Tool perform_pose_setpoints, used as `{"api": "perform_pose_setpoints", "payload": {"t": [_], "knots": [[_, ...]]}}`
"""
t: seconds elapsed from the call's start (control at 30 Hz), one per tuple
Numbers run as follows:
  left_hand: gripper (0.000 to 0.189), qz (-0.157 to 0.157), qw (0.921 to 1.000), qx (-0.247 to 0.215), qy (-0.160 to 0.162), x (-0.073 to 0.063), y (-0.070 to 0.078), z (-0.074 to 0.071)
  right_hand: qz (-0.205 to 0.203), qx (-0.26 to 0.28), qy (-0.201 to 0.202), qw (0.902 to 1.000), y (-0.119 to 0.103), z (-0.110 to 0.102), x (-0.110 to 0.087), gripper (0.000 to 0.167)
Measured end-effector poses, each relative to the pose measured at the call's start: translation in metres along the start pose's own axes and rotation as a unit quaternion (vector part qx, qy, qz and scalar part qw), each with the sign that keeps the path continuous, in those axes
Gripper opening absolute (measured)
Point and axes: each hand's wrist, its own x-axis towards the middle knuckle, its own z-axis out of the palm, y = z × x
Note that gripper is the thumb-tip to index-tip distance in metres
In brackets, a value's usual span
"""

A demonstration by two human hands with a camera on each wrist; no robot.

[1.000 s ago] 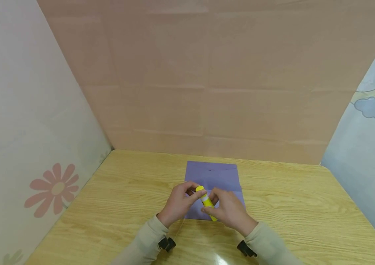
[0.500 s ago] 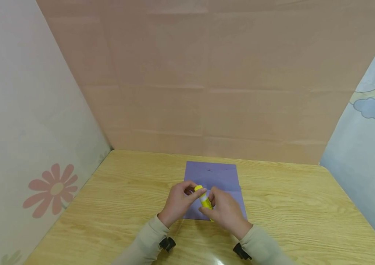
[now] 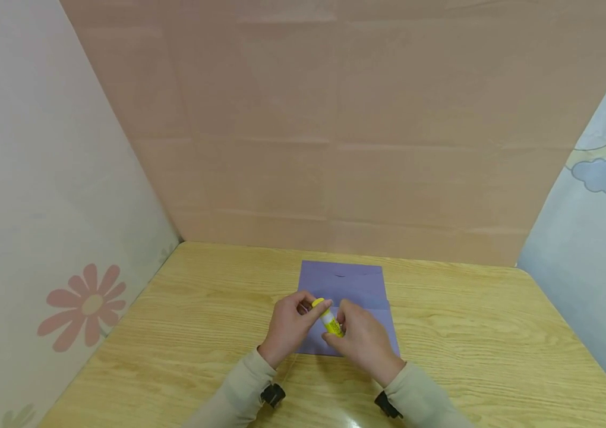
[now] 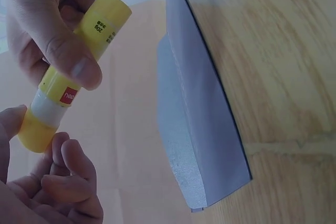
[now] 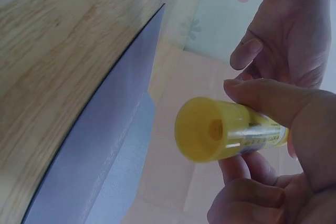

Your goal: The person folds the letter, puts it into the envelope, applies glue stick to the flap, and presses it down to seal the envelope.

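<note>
Between both hands is a yellow glue stick [image 3: 331, 324] with a white band, held tilted above a purple envelope [image 3: 341, 285]. My left hand [image 3: 288, 326] pinches its rounded yellow cap [image 4: 38, 132] between thumb and fingers. Thumb and fingers of my right hand [image 3: 364, 342] grip the body, where a red label [image 4: 68, 95] shows in the left wrist view. In the right wrist view, the hollow base of the glue stick [image 5: 202, 129] faces the camera. The envelope lies on the table beneath the hands, which cover part of it; a crease crosses its middle.
A light wood-grain table [image 3: 217, 297] carries the envelope. Behind it stands a creased, tan-pink backdrop [image 3: 335, 148]. Pale side panels flank the table, the left one printed with a pink flower [image 3: 91, 306], the right one with a blue cloud [image 3: 602, 176].
The right hand has shifted slightly left, and the glue stick has moved a little left and up with both hands. Its lower end is now hidden behind the right hand.
</note>
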Motion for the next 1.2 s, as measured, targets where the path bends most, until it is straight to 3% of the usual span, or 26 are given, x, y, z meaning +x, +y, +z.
{"api": "perform_pose_setpoints", "payload": {"t": [0.2,0.33,0.43,0.57,0.67,0.8,0.9,1.0,1.2], "knots": [[0.042,-0.015,0.9994,-0.025,0.02,0.002,-0.003,-0.002,-0.003,-0.014,0.013,0.9998,-0.002,0.002,0.001,0.044],[0.049,-0.019,0.9989,-0.031,0.028,0.008,-0.008,-0.011,-0.001,-0.012,0.005,0.9999,0.001,0.004,0.001,0.046],[0.042,-0.022,0.9995,-0.003,0.024,0.011,-0.012,-0.019,0.005,-0.009,-0.002,0.9999,0.006,0.004,0.001,0.044],[0.029,-0.025,0.997,0.071,0.016,0.012,-0.021,-0.029,0.005,-0.011,-0.001,0.9999,0.013,0.004,0.002,0.036],[0.025,-0.028,0.9877,0.153,0.013,0.011,-0.028,-0.037,0.006,-0.007,0.001,1.0,0.017,0.003,0.003,0.029],[0.023,-0.028,0.9637,0.265,0.001,0.011,-0.039,-0.048,0.023,0.027,-0.002,0.9994,0.022,0.002,0.005,0.028],[0.019,-0.038,0.9504,0.308,-0.013,0.011,-0.047,-0.054,0.041,0.065,-0.001,0.997,0.026,0.0,0.007,0.027],[0.017,-0.049,0.9455,0.32,-0.031,0.011,-0.053,-0.057,0.057,0.107,0.003,0.9927,0.03,-0.002,0.01,0.023],[0.02,-0.054,0.948,0.31,-0.046,0.01,-0.058,-0.061,0.07,0.156,0.019,0.9852,0.034,-0.004,0.016,0.025]]}}
